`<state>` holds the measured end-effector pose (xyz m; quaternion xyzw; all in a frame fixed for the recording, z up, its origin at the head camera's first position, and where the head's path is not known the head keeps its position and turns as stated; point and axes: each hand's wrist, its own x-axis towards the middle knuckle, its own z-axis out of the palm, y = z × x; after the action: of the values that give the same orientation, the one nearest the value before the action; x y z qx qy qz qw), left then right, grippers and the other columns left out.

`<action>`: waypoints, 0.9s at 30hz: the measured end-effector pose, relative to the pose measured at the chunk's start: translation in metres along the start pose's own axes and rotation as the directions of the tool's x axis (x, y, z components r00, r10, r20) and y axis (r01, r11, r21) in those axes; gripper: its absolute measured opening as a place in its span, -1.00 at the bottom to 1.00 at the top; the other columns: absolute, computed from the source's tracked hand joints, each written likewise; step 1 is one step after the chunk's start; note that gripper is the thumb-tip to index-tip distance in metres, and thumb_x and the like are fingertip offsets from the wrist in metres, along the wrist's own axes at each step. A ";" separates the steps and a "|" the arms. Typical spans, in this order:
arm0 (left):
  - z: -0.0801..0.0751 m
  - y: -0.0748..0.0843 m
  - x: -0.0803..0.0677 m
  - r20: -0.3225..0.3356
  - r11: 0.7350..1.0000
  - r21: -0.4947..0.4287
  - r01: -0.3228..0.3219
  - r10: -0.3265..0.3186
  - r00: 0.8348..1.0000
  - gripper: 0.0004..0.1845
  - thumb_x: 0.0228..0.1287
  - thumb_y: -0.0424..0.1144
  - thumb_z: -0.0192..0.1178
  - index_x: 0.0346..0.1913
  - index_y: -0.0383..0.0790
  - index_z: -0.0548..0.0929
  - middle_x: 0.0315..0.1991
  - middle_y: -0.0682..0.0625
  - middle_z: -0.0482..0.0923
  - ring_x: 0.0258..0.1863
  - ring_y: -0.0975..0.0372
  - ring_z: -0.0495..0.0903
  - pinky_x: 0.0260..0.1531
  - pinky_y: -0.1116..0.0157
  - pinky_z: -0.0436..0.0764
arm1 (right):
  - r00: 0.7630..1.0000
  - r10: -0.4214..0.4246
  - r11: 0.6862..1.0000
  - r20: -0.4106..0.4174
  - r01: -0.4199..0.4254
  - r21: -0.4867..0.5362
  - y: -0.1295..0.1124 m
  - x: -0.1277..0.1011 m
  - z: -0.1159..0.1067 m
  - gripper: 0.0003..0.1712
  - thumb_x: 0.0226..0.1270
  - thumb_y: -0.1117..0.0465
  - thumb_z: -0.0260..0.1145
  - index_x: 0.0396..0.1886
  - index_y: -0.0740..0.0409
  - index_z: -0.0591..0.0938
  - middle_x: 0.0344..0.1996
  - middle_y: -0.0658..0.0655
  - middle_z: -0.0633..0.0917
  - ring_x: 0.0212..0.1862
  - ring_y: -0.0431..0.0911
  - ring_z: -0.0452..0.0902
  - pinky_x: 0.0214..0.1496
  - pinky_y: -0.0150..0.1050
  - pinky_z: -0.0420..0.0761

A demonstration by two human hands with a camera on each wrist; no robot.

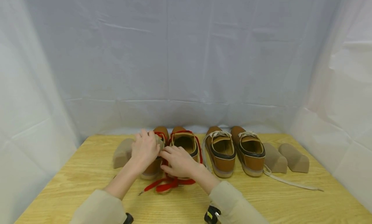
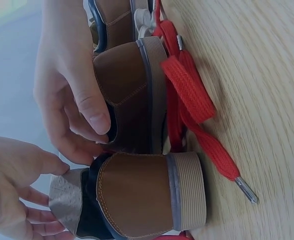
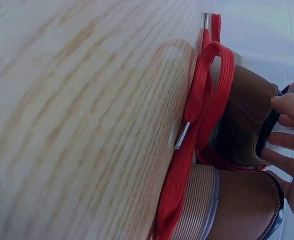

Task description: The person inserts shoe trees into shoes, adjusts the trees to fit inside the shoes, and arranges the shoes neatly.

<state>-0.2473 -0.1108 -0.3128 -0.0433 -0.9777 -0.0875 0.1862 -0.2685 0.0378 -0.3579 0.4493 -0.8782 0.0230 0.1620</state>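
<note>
A pair of brown shoes with red laces [image 1: 168,184] stands at the table's middle left. My left hand [image 1: 145,149] is over the left shoe [image 1: 151,172] and grips a tan foam insert [image 2: 64,200] that sits in its opening. My right hand [image 1: 177,161] lies over the heel of the right shoe [image 1: 184,141]. Its fingertips [image 3: 282,140] hook the dark collar of the left shoe [image 3: 244,117], and its thumb [image 2: 94,112] rests on the right shoe's heel [image 2: 124,85]. The red laces [image 2: 192,100] trail loose on the wood behind the heels.
A second brown pair with beige laces [image 1: 221,151] [image 1: 250,151] stands to the right, one lace [image 1: 290,182] trailing across the wooden table [image 1: 87,185]. Tan foam inserts lie at the left [image 1: 123,156] and right [image 1: 274,159] [image 1: 294,158]. White cloth walls surround the table.
</note>
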 end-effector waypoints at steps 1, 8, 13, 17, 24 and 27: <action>0.000 0.000 0.001 0.004 1.000 0.003 0.001 -0.001 1.000 -0.60 0.17 -0.18 0.25 -0.17 -0.49 0.43 -0.24 -0.34 0.35 -0.26 -0.13 0.40 -0.57 0.05 0.51 | 1.000 0.002 1.000 0.002 -0.002 0.000 0.000 0.000 0.000 -0.50 0.30 -0.05 0.19 0.20 -0.01 0.46 0.06 0.00 0.50 -0.03 -0.11 0.44 -0.02 -0.21 0.45; 0.003 0.000 0.002 -0.022 1.000 0.009 0.001 -0.001 1.000 -0.60 0.16 -0.19 0.26 -0.18 -0.50 0.43 -0.25 -0.35 0.35 -0.27 -0.14 0.40 -0.56 0.04 0.52 | 1.000 0.003 1.000 0.006 -0.003 -0.004 0.000 0.000 0.001 -0.52 0.30 -0.05 0.19 0.17 0.01 0.48 0.03 -0.01 0.51 -0.05 -0.12 0.44 -0.05 -0.23 0.45; 0.006 -0.001 0.002 -0.028 1.000 -0.016 0.003 -0.004 1.000 -0.60 0.16 -0.20 0.26 -0.16 -0.51 0.43 -0.24 -0.36 0.34 -0.26 -0.14 0.39 -0.55 0.03 0.51 | 1.000 0.006 1.000 0.008 -0.006 -0.002 0.000 0.000 0.001 -0.52 0.30 -0.05 0.19 0.16 0.01 0.48 0.02 -0.01 0.51 -0.04 -0.12 0.43 -0.05 -0.23 0.45; 0.007 -0.001 0.003 -0.036 1.000 -0.015 0.001 -0.001 0.999 -0.59 0.15 -0.21 0.26 -0.16 -0.52 0.43 -0.25 -0.35 0.33 -0.27 -0.15 0.38 -0.57 0.04 0.51 | 1.000 0.010 1.000 0.008 -0.010 -0.003 0.000 0.000 0.002 -0.52 0.30 -0.06 0.19 0.17 0.00 0.48 0.03 -0.01 0.51 -0.04 -0.13 0.44 -0.04 -0.23 0.45; 0.011 0.000 0.002 -0.069 1.000 -0.004 -0.006 0.005 0.998 -0.58 0.14 -0.22 0.27 -0.16 -0.53 0.42 -0.25 -0.35 0.32 -0.29 -0.13 0.38 -0.58 0.05 0.52 | 1.000 0.018 1.000 0.012 -0.018 0.000 -0.001 0.000 0.001 -0.52 0.30 -0.06 0.19 0.16 0.01 0.49 0.04 -0.01 0.51 -0.05 -0.12 0.44 -0.05 -0.24 0.45; 0.012 0.000 0.002 -0.087 1.000 -0.001 -0.006 0.006 0.996 -0.58 0.13 -0.22 0.28 -0.17 -0.53 0.42 -0.26 -0.35 0.32 -0.29 -0.14 0.38 -0.57 0.04 0.53 | 1.000 0.021 1.000 0.014 -0.021 -0.001 -0.001 0.000 0.001 -0.52 0.30 -0.06 0.19 0.15 0.01 0.49 0.04 -0.01 0.51 -0.04 -0.12 0.44 -0.05 -0.24 0.45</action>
<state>-0.2534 -0.1085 -0.3232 -0.0426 -0.9684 -0.0894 0.2289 -0.2683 0.0367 -0.3592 0.4404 -0.8839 0.0213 0.1559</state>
